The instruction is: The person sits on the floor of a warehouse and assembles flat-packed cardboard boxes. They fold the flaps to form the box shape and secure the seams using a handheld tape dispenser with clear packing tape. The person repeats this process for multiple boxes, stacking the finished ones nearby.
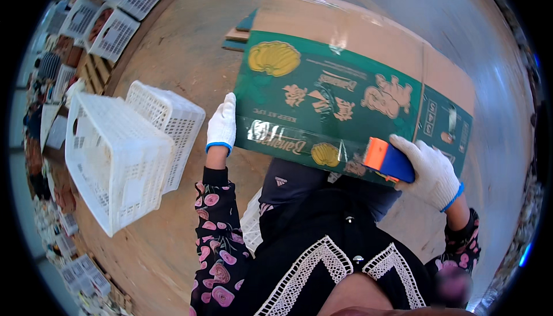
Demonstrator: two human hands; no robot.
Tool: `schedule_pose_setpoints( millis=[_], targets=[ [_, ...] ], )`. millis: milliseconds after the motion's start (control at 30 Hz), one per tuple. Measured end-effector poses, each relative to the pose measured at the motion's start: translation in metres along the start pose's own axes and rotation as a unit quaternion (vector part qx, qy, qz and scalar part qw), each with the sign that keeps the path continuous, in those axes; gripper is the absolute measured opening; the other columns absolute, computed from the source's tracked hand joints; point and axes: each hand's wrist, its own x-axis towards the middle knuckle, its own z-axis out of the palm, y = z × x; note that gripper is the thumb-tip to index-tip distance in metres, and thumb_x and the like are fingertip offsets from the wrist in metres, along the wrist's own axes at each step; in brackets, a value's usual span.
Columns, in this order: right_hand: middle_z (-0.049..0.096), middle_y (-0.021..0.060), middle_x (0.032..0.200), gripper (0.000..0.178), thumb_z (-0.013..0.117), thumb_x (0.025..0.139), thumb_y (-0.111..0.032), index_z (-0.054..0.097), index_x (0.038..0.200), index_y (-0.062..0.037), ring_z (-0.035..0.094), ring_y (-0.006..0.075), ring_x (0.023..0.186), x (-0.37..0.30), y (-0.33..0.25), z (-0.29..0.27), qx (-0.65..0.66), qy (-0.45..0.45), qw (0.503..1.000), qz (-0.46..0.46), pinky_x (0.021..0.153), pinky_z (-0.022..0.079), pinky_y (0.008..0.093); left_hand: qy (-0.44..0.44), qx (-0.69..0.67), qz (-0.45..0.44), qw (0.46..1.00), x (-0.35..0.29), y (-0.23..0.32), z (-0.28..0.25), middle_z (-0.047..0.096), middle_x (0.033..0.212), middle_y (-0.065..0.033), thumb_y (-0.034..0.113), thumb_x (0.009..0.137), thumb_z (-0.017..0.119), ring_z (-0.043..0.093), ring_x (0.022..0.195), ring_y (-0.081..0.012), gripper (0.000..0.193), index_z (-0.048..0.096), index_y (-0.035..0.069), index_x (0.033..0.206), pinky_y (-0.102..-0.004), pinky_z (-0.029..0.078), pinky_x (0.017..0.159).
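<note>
A green-and-brown cardboard box (271,94) with yellow banana pictures lies across my knees. My left hand (222,124), in a white glove with a blue cuff, holds the box at its left edge, fingers pointing away from me. Clear shiny tape runs along the near part of the box's green face. My right hand (431,172), gloved the same way, is closed around a blue-and-orange tape dispenser (397,163). The dispenser sits at the near edge of the box, right of its middle. Some of the right fingers are hidden beneath the dispenser.
Two white plastic crates (144,149) stand tilted together on the floor at my left. Part of another white crate (251,224) shows beside my leg. Flat pieces of cardboard (237,35) lie behind the box. Stacked crates (113,35) and a wooden pallet (94,74) are far left.
</note>
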Motion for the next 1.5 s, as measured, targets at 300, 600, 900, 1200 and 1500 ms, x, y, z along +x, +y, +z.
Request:
schedule_pose_setpoints(
  millis=[300, 600, 900, 1200, 1500],
  targets=[
    [0.067, 0.0187, 0.104, 0.088, 0.084, 0.074, -0.023, 0.046, 0.153, -0.0231, 0.071, 0.0426, 0.094, -0.014, 0.01, -0.008, 0.032, -0.022, 0.999, 0.028, 0.079, 0.058, 0.0505, 0.064, 0.048, 0.023, 0.997, -0.004, 0.038, 0.005, 0.072, 0.093, -0.0297, 0.063, 0.102, 0.055, 0.066, 0.088, -0.0462, 0.07, 0.073, -0.004, 0.095, -0.0512, 0.049, 0.083],
    [0.067, 0.0196, 0.104, 0.083, 0.083, 0.076, -0.02, 0.047, 0.15, -0.0226, 0.07, 0.0436, 0.094, -0.068, 0.042, -0.008, 0.061, -0.005, 0.998, 0.024, 0.081, 0.057, 0.0503, 0.054, -0.055, 0.055, 0.995, 0.024, 0.048, 0.012, 0.076, 0.089, -0.0111, 0.053, 0.105, 0.062, 0.062, 0.078, -0.0167, 0.062, 0.076, -0.008, 0.101, -0.0365, 0.052, 0.074],
    [0.069, 0.0155, 0.116, 0.087, 0.089, 0.06, -0.009, 0.057, 0.14, -0.0198, 0.067, 0.0417, 0.107, -0.207, 0.169, 0.066, 0.046, 0.087, 0.985, 0.142, 0.091, 0.056, 0.0484, 0.052, 0.031, 0.036, 0.998, 0.069, 0.027, 0.009, 0.078, 0.107, -0.0155, 0.058, 0.105, 0.056, 0.068, 0.09, -0.0233, 0.072, 0.074, -0.01, 0.116, -0.0371, 0.054, 0.086],
    [0.067, 0.0134, 0.131, 0.086, 0.09, 0.062, -0.006, 0.056, 0.14, -0.0145, 0.065, 0.0394, 0.119, -0.325, 0.259, 0.137, -0.004, 0.102, 0.956, 0.276, 0.101, 0.055, 0.0464, 0.065, 0.074, 0.029, 0.995, 0.089, 0.025, 0.003, 0.077, 0.114, -0.0163, 0.066, 0.102, 0.056, 0.067, 0.099, -0.0271, 0.081, 0.071, -0.011, 0.123, -0.0381, 0.052, 0.095],
    [0.066, 0.0118, 0.133, 0.09, 0.094, 0.06, -0.008, 0.056, 0.141, -0.0181, 0.064, 0.0391, 0.121, -0.297, 0.303, 0.162, 0.043, 0.046, 0.958, 0.28, 0.104, 0.054, 0.0466, 0.043, 0.071, 0.022, 0.996, 0.087, 0.031, -0.002, 0.076, 0.119, -0.0134, 0.059, 0.105, 0.054, 0.068, 0.1, -0.0268, 0.074, 0.07, -0.011, 0.125, -0.036, 0.053, 0.093]
  ],
)
